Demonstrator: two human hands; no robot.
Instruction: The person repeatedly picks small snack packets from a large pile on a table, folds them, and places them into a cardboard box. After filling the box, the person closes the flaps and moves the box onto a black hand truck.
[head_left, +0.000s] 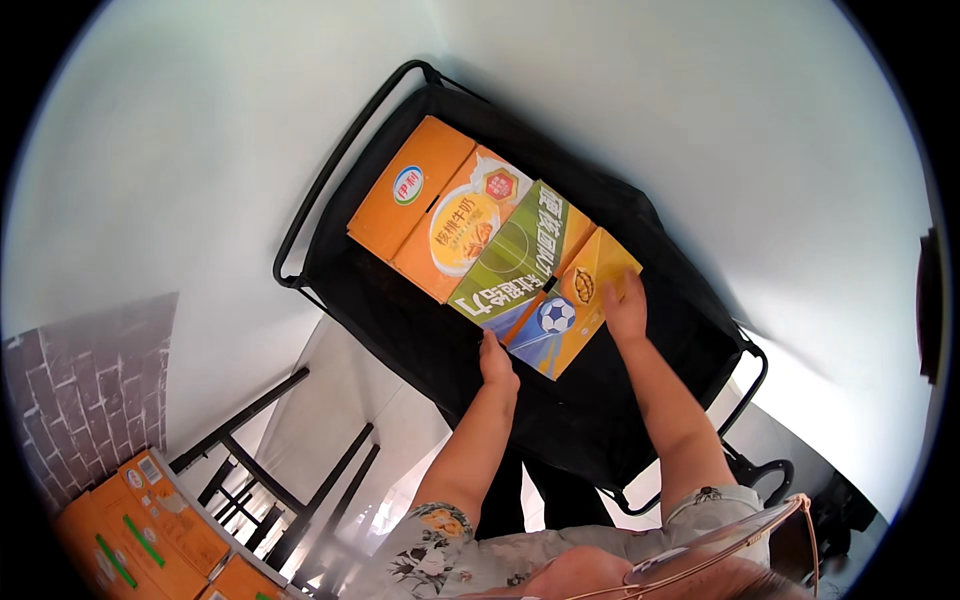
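Note:
A flattened cardboard milk carton (515,250), orange at its far end and green, blue and yellow at its near end, lies slantwise over a black fabric cart (560,410). Pictures of a football and a walnut show on the near flap. My left hand (497,362) grips the carton's near left edge, thumb on top and the other fingers mostly hidden beneath. At the near right corner, my right hand (625,308) holds the yellow flap, its thumb on the printed face.
Black metal tubing (340,170) rims the cart, which stands against white walls (720,120). Orange cartons (150,520) are stacked at the lower left beside a black metal frame (265,465). A grey brick-patterned panel (95,385) is behind the stack.

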